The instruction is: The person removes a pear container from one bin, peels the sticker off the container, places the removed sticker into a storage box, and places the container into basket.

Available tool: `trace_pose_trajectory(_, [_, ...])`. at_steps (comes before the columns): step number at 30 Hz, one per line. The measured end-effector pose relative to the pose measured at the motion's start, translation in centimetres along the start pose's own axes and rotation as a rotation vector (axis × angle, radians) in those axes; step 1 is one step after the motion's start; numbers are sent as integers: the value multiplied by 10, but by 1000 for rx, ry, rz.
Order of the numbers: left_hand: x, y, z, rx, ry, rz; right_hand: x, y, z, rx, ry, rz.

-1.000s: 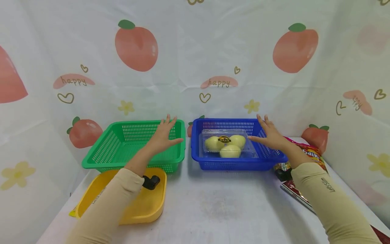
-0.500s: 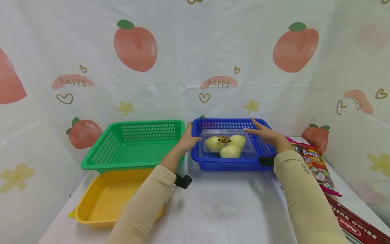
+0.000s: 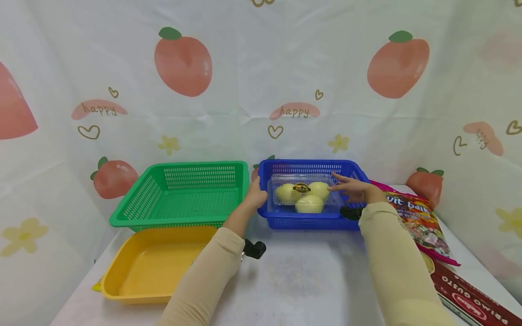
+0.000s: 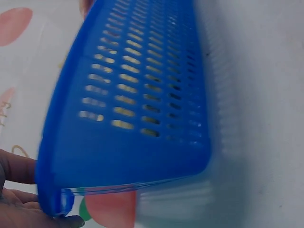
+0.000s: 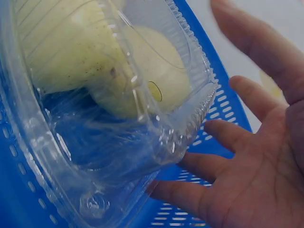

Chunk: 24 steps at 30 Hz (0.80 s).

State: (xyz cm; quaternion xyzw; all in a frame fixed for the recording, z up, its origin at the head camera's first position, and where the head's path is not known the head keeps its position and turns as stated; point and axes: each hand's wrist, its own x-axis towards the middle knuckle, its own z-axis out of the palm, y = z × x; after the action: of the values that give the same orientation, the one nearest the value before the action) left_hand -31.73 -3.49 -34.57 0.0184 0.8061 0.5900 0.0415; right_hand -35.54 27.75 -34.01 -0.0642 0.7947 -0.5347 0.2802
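Note:
A blue slotted plastic basket [image 3: 314, 222] holds a clear plastic clamshell box [image 3: 335, 199] with several pale yellow-green round fruits [image 3: 309, 203] in it and a dark label on its lid. My left hand [image 3: 256, 195] grips the basket's left rim; in the left wrist view, thumb [image 4: 71, 221] and fingers [image 4: 21, 167] lie on either side of the rim end. Over the basket's right part is my right hand [image 3: 354, 189], palm toward the box, fingers [image 5: 178, 192] spread with tips right at the box's edge.
A green slotted basket [image 3: 179, 222] stands left of the blue one, with a yellow tub [image 3: 142, 258] in front of it. On the right lie a candy bag [image 3: 424, 222] and a dark red box [image 3: 469, 294]. A printed cloth [image 3: 240, 68] hangs behind.
My left hand has moved right from over the green basket to the blue basket's left rim and taken hold of it. My right hand has moved left and down toward the clamshell box.

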Motion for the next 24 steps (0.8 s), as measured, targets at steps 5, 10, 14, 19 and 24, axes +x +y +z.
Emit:
trace_pose_trajectory(5, [0,-6,3,6,14,0,2,2,1,33,-60,30])
trace_pose_trajectory(10, [0,-8,5,-40,29,-5,2,6,0,2,-118,48])
trace_pose_trajectory(14, [0,-8,5,-64,37,-8,2,12,0,-26,-135,31])
trace_pose_trajectory(19, [-1,-9,6,-82,23,-22,3,18,0,-10,-132,-18])
trace_pose_trajectory(24, [0,-10,5,-86,23,-21,6,21,1,11,-160,-81])
